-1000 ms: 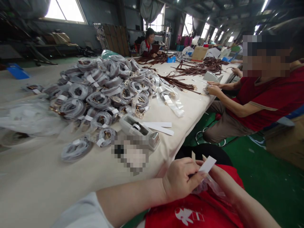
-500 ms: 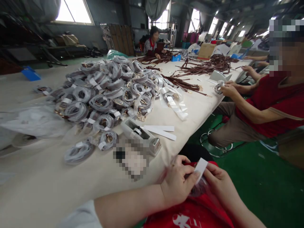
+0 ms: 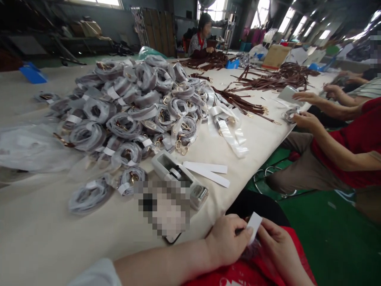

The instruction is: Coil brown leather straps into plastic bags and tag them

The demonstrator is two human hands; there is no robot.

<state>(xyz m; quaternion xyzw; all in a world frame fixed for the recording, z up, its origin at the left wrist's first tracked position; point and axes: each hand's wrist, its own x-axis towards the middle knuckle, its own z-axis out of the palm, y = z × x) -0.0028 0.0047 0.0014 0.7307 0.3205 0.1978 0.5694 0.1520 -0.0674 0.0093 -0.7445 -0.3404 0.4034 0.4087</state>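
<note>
Just off the edge of the cream cloth-covered table, over the lap, the left hand and right hand both pinch a small white paper slip with curled fingers, and so shallow a fingertip hold could let it drop or crease.

Tally from beside the table. People seated, besides the one wearing the camera: three, namely a far worker, a worker in red and a striped sleeve. The wearer's hands in view: two, left hand and right hand, pinching one white paper slip. White paper strips on the cloth: two. Tape dispenser: one. Wrapped strap coils: one pile, several dozen, too overlapped for an exact count; two more lie apart at the near edge. Brown strap heaps: two. Cardboard box: one.
</note>
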